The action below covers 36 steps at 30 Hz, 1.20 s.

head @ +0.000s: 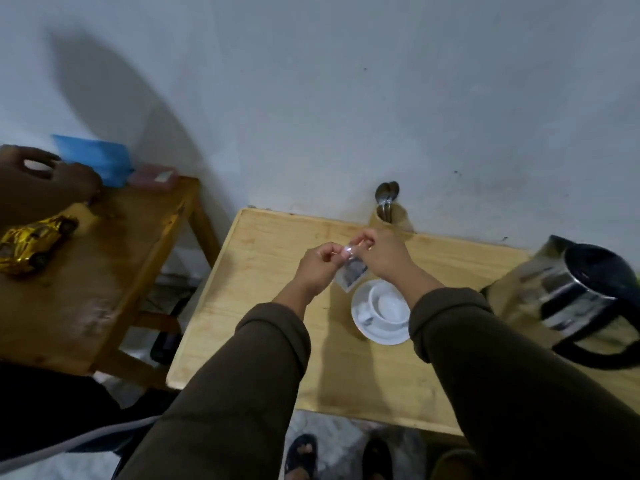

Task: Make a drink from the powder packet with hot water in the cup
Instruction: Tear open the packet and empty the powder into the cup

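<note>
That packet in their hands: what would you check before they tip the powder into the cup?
1. Both hands grip the packet, left hand and right hand at its top edge: ok.
2. Packet torn open: cannot tell, blurred.
3. Cup upright on its saucer: ok.
4. Cup free of liquid: cannot tell.
5. Packet above the cup: not ok, it hangs beside it.
6. Kettle nearby on the table: ok.
</note>
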{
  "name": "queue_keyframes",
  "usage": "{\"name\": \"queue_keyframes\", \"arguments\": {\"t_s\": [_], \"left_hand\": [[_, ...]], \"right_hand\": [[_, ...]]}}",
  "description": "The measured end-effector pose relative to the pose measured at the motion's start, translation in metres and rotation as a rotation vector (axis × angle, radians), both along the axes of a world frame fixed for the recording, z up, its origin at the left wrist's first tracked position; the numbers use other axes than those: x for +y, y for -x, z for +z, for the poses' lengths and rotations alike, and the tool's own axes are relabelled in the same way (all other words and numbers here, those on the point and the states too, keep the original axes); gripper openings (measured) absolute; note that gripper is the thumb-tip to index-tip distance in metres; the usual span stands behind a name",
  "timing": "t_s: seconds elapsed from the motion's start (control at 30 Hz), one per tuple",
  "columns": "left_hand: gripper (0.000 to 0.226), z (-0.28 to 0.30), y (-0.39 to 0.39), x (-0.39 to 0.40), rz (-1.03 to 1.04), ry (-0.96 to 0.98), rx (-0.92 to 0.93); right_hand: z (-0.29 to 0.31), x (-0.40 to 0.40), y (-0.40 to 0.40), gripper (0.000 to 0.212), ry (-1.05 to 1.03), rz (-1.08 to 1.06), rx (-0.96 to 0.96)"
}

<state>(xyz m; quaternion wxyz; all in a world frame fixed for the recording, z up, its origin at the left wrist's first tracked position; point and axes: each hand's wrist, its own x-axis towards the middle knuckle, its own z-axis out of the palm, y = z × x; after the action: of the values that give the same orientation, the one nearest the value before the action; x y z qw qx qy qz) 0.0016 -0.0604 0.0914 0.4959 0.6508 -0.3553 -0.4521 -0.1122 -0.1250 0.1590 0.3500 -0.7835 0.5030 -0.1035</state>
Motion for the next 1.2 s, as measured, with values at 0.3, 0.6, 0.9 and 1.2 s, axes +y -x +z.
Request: {"name": "queue_keyframes", "arguments": {"t_s": [0.3, 0.6, 0.9, 1.2], "left_hand": [[0.022, 0.035, 0.041, -0.013, -0.037, 0.056, -0.161], [0.024, 0.049, 0.07, -0.024, -0.014, 0.06, -0.248], [0.017, 0.055, 0.082, -0.035, 0.07, 0.0, -0.058], [0.033, 0.049, 0.07, -0.039, 0.231, -0.036, 0.019]], "right_hand": [[0.022, -0.007, 0.054, 0.014, 0.118, -0.044, -0.06], [0.025, -0.013, 0.08, 0.005, 0.161, -0.035, -0.146], [0.026, -0.021, 0.081, 0.005, 0.299, 0.054, -0.123], [0.026, -0.022, 0.084, 0.005, 0.206, 0.2, -0.121]]}}
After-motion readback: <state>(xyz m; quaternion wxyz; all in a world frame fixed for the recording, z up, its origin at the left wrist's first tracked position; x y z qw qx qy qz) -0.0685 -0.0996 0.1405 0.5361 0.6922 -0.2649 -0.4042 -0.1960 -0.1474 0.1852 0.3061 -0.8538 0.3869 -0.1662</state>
